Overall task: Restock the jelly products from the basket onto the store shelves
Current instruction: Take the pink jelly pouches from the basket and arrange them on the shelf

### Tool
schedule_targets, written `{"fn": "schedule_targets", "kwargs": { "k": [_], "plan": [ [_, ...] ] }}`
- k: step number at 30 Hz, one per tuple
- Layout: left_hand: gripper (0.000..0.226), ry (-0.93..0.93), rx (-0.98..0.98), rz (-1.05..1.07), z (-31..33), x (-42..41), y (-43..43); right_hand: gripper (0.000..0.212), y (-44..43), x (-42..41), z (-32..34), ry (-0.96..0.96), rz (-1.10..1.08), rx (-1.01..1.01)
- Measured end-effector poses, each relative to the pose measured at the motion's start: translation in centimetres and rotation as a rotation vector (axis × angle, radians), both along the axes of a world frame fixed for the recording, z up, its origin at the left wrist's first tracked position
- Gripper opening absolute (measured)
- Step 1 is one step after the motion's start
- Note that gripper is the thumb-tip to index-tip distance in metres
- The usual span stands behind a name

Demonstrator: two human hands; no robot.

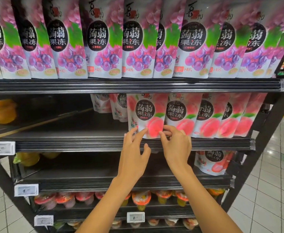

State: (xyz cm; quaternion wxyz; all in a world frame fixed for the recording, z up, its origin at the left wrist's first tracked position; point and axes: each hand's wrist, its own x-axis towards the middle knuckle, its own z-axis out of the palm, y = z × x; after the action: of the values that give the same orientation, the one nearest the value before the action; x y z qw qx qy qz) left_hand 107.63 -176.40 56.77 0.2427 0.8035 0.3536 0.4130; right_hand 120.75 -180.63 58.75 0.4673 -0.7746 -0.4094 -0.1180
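Note:
A pink peach jelly pouch [146,113] stands at the front of the second shelf [70,145], leftmost in a row of like peach pouches [210,118]. My left hand [134,148] touches the pouch's lower left with straight fingers, the thumb held apart below. My right hand [176,147] pinches the pouch's lower right corner, with fingers curled behind its edge. The basket is out of view.
Purple grape jelly pouches [137,39] fill the top shelf. The left part of the second shelf holds only an orange pack [1,111] far left and two pouches [111,105] set back. A strawberry pouch [212,160] stands lower right. Jelly cups [141,199] line the lower shelves.

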Motion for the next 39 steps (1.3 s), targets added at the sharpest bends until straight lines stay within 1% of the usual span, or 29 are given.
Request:
{"fn": "schedule_targets", "kwargs": {
  "k": [3, 7, 9, 15, 21, 24, 27, 30, 32, 34, 37, 39],
  "plan": [
    [0.051, 0.007, 0.001, -0.014, 0.1, 0.3, -0.3, 0.022, -0.4, 0.2, -0.3, 0.011, -0.051, 0.019],
    [0.05, 0.011, 0.011, -0.03, 0.3, 0.8, -0.7, 0.017, -0.9, 0.9, -0.4, 0.116, -0.066, 0.021],
    [0.049, 0.016, 0.02, -0.041, 0.3, 1.2, -0.9, 0.016, -1.2, 1.1, -0.4, 0.138, -0.081, 0.03],
    [0.047, 0.02, 0.008, -0.054, 0.3, 1.8, -1.0, 0.012, -1.9, 1.6, -0.6, 0.131, -0.101, 0.04],
    [0.046, 0.03, 0.009, -0.057, 0.3, 1.4, -1.0, 0.013, -2.1, 1.7, -1.0, 0.13, -0.086, 0.044],
    [0.046, -0.025, 0.045, -0.081, 0.1, 0.7, -1.3, 0.013, -2.4, 1.4, -1.5, 0.122, -0.105, 0.076],
    [0.044, -0.127, 0.049, -0.119, -0.5, -0.6, -1.8, 0.011, -2.9, 0.7, -2.4, 0.082, -0.12, 0.088],
    [0.033, -0.252, 0.029, -0.101, -1.9, -2.1, -2.4, 0.004, -3.6, -0.5, -4.1, 0.064, -0.075, 0.14],
    [0.023, -0.305, -0.051, -0.093, -3.5, -3.2, -2.5, 0.004, -3.9, -1.6, -5.8, 0.097, -0.047, 0.126],
    [0.016, -0.29, -0.205, -0.105, -5.8, -4.6, -2.6, 0.006, -4.2, -3.1, -8.3, 0.136, -0.012, 0.067],
    [0.015, -0.179, -0.454, -0.127, -10.9, -7.3, -2.8, 0.009, -5.0, -5.6, -13.4, 0.213, 0.03, -0.084],
    [0.015, -0.09, -0.596, -0.127, -15.4, -9.3, -3.0, 0.008, -5.8, -7.2, -17.8, 0.288, 0.066, -0.207]
  ]
}}
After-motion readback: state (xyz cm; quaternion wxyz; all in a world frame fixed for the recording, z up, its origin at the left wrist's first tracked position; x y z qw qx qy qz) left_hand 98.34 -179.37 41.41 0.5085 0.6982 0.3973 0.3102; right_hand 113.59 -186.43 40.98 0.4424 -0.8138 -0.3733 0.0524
